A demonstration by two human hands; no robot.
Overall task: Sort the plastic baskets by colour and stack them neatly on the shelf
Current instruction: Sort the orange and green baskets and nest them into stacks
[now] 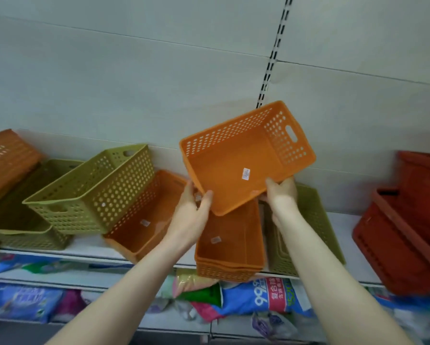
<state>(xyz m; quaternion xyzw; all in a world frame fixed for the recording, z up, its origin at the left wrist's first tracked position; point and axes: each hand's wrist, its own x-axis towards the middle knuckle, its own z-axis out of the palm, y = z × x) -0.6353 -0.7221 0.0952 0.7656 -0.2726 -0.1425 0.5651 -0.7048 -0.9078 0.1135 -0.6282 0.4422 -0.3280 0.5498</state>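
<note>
Orange plastic, perforated with rows of small round holes, smooth on the floor: held basket [246, 158], lifted above the shelf [89, 247] and tipped so the open mouth faces the camera. Long axis running from lower left to upper right, far end wall with a slot handle pointing up and right toward the back panel [134, 83]. Small white sticker on the inside floor.

Nearest, two bare forearms reaching up from the bottom edge. Left hand [192, 215] clamped on the near lower-left corner of the basket, thumb over the rim, fingers behind. Right hand [282, 192] closed around the near lower-right rim, thumb inside.

Directly below the held basket, a stack of orange baskets [230, 247] nested together, sitting at the shelf's front edge, long axis running front to back. Just right of the stack, a green basket [313, 220] lying overturned. Left of the stack, another orange basket [149, 212] tilted on its side, leaning under a tilted green basket [94, 190]. Further left, more green and orange baskets in a jumble. Far right, red crates [405, 235].

Under the shelf, bagged goods [266, 297] in blue, pink and green packaging.
</note>
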